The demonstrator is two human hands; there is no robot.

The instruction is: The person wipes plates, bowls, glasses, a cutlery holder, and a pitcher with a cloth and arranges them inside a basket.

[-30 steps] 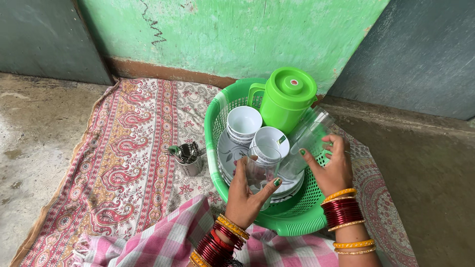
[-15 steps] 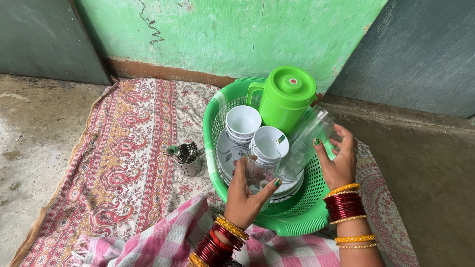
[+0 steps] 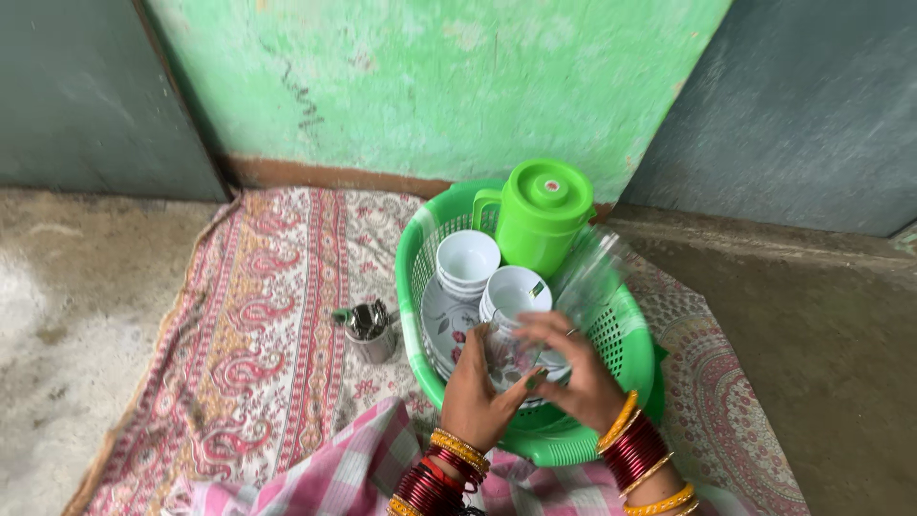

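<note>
- Left hand (image 3: 475, 387) is wrapped round a clear drinking glass (image 3: 504, 352), fingers curled on its near side, thumb w/ green nail on the other; firm hold.
- Right hand (image 3: 570, 368) has come across from the right since a moment ago; it was by the tilted glasses, now it lies over the same glass, fingers bent and spread on its top and far side, touching it. Can't tell how tight that hold is, pic is blurred.
- The glass sits upright over the near part of the green plastic basket (image 3: 626, 330), just in front of the bowls.
- In the basket: two stacks of white bowls (image 3: 467, 260) side by side, patterned white plates (image 3: 444, 315) under them, a green lidded jug (image 3: 539, 215) at the back, and more clear glasses (image 3: 590, 272) leaning at the right, smeared by motion.
- Left of the basket, just beside it, a small steel holder w/ spoons (image 3: 368, 325) stands on the red patterned cloth (image 3: 267, 325).
- Red and gold bangles (image 3: 635, 449) on both wrists; pink checked fabric (image 3: 344, 473) at the bottom edge.
- Green painted wall (image 3: 430, 86) behind.
</note>
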